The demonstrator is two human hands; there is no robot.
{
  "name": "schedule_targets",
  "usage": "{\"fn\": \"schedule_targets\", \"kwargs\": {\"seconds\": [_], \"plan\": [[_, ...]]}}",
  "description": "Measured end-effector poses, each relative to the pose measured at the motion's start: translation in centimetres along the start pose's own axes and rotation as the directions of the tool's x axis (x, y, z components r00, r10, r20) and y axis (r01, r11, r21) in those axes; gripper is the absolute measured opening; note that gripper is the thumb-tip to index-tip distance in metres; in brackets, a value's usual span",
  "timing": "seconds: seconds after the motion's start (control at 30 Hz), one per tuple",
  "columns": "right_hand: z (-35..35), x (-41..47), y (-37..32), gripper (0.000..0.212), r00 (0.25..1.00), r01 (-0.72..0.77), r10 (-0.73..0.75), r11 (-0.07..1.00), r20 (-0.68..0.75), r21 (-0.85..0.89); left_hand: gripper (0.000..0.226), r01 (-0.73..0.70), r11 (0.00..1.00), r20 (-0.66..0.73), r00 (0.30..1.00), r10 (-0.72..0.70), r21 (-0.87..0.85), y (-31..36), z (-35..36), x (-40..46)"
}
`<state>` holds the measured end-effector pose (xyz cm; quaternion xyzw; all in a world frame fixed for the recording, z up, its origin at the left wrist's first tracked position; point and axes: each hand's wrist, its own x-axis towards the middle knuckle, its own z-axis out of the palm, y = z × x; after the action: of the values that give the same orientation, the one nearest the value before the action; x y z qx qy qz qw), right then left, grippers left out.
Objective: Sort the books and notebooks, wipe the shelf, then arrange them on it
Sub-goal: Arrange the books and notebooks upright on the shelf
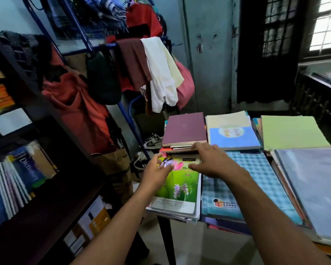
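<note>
I see both hands spread wide over the green flowered notebook (180,180), left hand (157,172) at its left edge, right hand (211,161) at its far end beside the maroon book (184,128).

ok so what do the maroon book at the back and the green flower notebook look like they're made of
The thick maroon book looks like a hardcover: stiff, flat board with a matte, possibly cloth or textured-paper finish, with no shine on it. The green flower-printed notebook looks like thin paper or card with a printed, slightly glossy cover; its loose page edges show at the bottom. Both are judged by look only.
</note>
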<state>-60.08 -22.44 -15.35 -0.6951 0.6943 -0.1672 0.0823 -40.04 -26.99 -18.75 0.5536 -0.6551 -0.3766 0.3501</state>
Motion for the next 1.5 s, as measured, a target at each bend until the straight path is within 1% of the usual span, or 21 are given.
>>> {"fn": "schedule_targets", "kwargs": {"seconds": [0.07, 0.1, 0.17, 0.2, 0.27, 0.33, 0.4, 0.5, 0.53, 0.63, 0.73, 0.8, 0.83, 0.93, 1.03, 1.1, 1.17, 1.27, 1.3, 1.4, 1.5], "plan": [[-0.6, 3.1, -0.2, 0.083, 0.997, 0.008, -0.017, 0.992, -0.072, -0.123, 0.058, 0.011, 1.000, -0.052, 0.999, -0.010, 0.018, 0.2, 0.4, 1.7], [-0.7, 4.8, -0.2, 0.095, 0.997, 0.012, -0.025, 0.985, -0.073, -0.170, 0.065, 0.037, 0.999, -0.060, 0.998, -0.037, -0.007, 0.5, 0.4, 2.7], [0.1, 7.2, 0.5, 0.108, 1.000, 0.017, -0.020, 0.963, -0.010, -0.269, 0.082, 0.092, 0.992, -0.070, 0.993, -0.098, -0.085, 0.8, 0.5, 4.5], [1.0, 8.3, 0.9, 0.108, 1.000, 0.020, -0.017, 0.950, 0.012, -0.313, 0.085, 0.113, 0.988, -0.072, 0.990, -0.121, -0.100, 0.9, 0.4, 5.6], [3.0, 9.0, 1.8, 0.101, 1.000, 0.016, -0.018, 0.939, -0.004, -0.344, 0.079, 0.163, 0.982, -0.049, 0.984, -0.168, -0.100, 0.8, 0.4, 7.8], [4.2, 9.5, 2.4, 0.092, 0.996, 0.000, -0.031, 0.946, -0.088, -0.324, 0.074, 0.208, 0.971, 0.013, 0.978, -0.208, -0.121, 0.8, 0.5, 9.7], [4.4, 10.2, 2.5, 0.086, 0.989, 0.003, -0.049, 0.950, -0.140, -0.311, 0.068, 0.231, 0.961, 0.057, 0.973, -0.225, -0.151, 0.7, 0.7, 11.4], [5.1, 10.6, 2.7, 0.084, 0.990, 0.004, -0.044, 0.960, -0.137, -0.281, 0.040, 0.227, 0.963, 0.053, 0.974, -0.222, -0.144, 1.1, 1.1, 13.3], [5.3, 10.7, 2.9, 0.082, 0.989, 0.006, -0.045, 0.964, -0.140, -0.267, 0.039, 0.244, 0.957, 0.059, 0.969, -0.238, -0.157, 1.3, 1.4, 14.0], [5.2, 10.8, 3.4, 0.076, 0.979, 0.052, -0.093, 0.974, -0.182, -0.223, 0.053, 0.314, 0.920, 0.083, 0.949, -0.303, -0.236, 1.8, 1.7, 15.3], [5.0, 10.6, 3.7, 0.072, 0.967, 0.092, -0.128, 0.982, -0.222, -0.167, 0.035, 0.362, 0.828, 0.201, 0.932, -0.303, -0.429, 2.8, 1.6, 15.1], [4.7, 10.3, 3.7, 0.073, 0.953, 0.141, -0.168, 0.983, -0.253, -0.120, 0.033, 0.368, 0.767, 0.250, 0.929, -0.275, -0.526, 3.3, 1.3, 14.4], [4.5, 10.2, 3.8, 0.072, 0.947, 0.165, -0.186, 0.981, -0.260, -0.102, 0.036, 0.350, 0.752, 0.240, 0.936, -0.257, -0.559, 3.3, 1.3, 14.1], [3.2, 9.6, 3.1, 0.066, 0.931, 0.241, -0.259, 0.965, -0.257, -0.101, 0.043, 0.276, 0.728, 0.145, 0.960, -0.238, -0.627, 2.9, 0.4, 12.2], [2.1, 8.5, 1.2, 0.069, 0.891, 0.353, -0.380, 0.924, -0.249, -0.148, 0.041, 0.223, 0.721, 0.067, 0.969, -0.239, -0.656, 2.3, -1.6, 8.6], [1.6, 7.0, -1.8, 0.072, 0.861, 0.445, -0.478, 0.874, -0.176, -0.197, 0.037, 0.185, 0.708, 0.011, 0.970, -0.243, -0.682, 1.6, -4.4, 5.0], [1.2, 5.4, -4.9, 0.071, 0.835, 0.508, -0.541, 0.828, -0.101, -0.237, 0.034, 0.161, 0.702, -0.027, 0.968, -0.248, -0.694, 1.0, -6.7, 1.6], [1.9, 1.7, -11.0, 0.075, 0.764, 0.613, -0.644, 0.740, -0.029, -0.277, 0.032, 0.130, 0.702, -0.091, 0.959, -0.269, -0.700, -1.0, -11.4, -5.1], [2.2, 0.6, -12.2, 0.078, 0.748, 0.634, -0.663, 0.722, -0.015, -0.276, 0.030, 0.125, 0.699, -0.089, 0.961, -0.262, -0.704, -1.4, -12.2, -6.9], [4.5, -4.8, -18.7, 0.079, 0.634, 0.756, -0.773, 0.610, 0.034, -0.237, 0.025, 0.097, 0.696, -0.180, 0.932, -0.314, -0.711, -4.1, -17.0, -15.5], [8.0, -9.8, -25.3, 0.081, 0.507, 0.853, -0.862, 0.499, 0.016, -0.154, 0.030, 0.065, 0.722, -0.311, 0.873, -0.375, -0.688, -7.1, -22.1, -24.0]]}}
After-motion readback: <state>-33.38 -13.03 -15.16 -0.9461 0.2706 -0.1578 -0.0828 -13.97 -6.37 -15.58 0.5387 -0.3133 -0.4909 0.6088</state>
